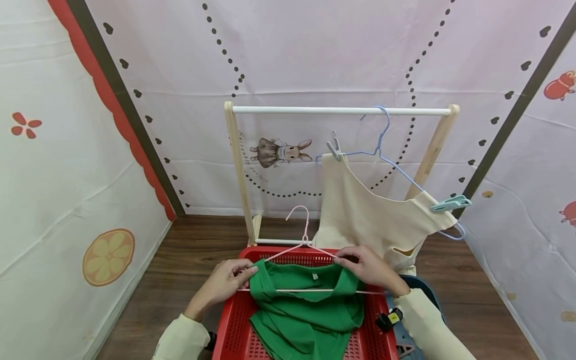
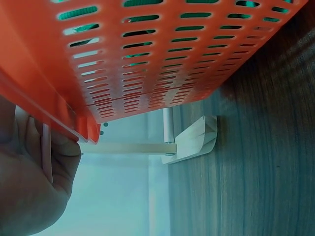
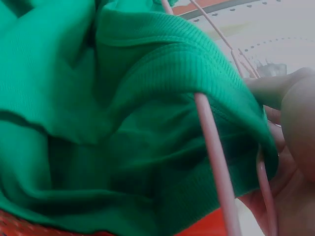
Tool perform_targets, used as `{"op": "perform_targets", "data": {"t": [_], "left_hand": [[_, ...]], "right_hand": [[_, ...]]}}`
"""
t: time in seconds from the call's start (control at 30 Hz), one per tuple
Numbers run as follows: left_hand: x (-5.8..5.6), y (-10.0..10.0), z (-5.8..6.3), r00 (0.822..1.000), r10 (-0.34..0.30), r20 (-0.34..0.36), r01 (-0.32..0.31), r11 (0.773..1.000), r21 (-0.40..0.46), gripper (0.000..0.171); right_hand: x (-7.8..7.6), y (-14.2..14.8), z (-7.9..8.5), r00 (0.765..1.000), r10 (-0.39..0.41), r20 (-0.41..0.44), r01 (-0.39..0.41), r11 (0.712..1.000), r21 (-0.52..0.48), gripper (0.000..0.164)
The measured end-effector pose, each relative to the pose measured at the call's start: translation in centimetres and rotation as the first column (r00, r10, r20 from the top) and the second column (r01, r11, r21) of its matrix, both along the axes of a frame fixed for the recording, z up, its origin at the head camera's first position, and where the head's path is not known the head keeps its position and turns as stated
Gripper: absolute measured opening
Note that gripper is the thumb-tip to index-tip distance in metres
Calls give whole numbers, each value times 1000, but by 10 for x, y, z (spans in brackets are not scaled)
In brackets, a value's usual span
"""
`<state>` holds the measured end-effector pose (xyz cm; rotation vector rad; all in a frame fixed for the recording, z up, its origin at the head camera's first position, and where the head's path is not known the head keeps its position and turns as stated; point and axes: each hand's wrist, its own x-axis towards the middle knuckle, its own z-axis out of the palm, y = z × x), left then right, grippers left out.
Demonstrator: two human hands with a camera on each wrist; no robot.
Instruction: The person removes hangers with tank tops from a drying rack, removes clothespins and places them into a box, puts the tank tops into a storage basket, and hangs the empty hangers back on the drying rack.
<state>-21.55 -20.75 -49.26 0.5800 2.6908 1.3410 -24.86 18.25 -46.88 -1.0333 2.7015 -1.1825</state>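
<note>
A green sleeveless top (image 1: 306,320) hangs on a pink hanger (image 1: 297,290) over the red basket (image 1: 382,345). The hanger's hook points away, toward the rack. My left hand (image 1: 228,281) grips the hanger's left end at the top's left strap; in the left wrist view its fingers curl round the pink rod (image 2: 47,152). On the other side, my right hand (image 1: 371,270) pinches the right strap against the hanger's sloping arm. In the right wrist view the ribbed strap loops over the hanger, and the pink lower bar (image 3: 214,147) runs out beneath it.
Behind the basket stands a wooden rack with a white rail (image 1: 306,110). From it a cream top (image 1: 360,215) hangs tilted on a blue hanger (image 1: 405,175), with a grey clip (image 1: 334,150) and a teal clip (image 1: 450,203). A dark blue container (image 1: 425,287) sits at the right.
</note>
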Motion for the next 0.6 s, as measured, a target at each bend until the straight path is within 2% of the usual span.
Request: {"op": "perform_targets", "data": {"t": [0.2, 0.6], "left_hand": [[0, 0, 0, 1000, 4, -7, -4, 1000, -18, 24], [-1, 0, -1, 1000, 10, -24, -11, 999, -32, 23]], "right_hand": [[-2, 3, -7, 998, 18, 54, -15, 999, -43, 17], [0, 17, -11, 979, 146, 143, -131, 986, -105, 14]]}}
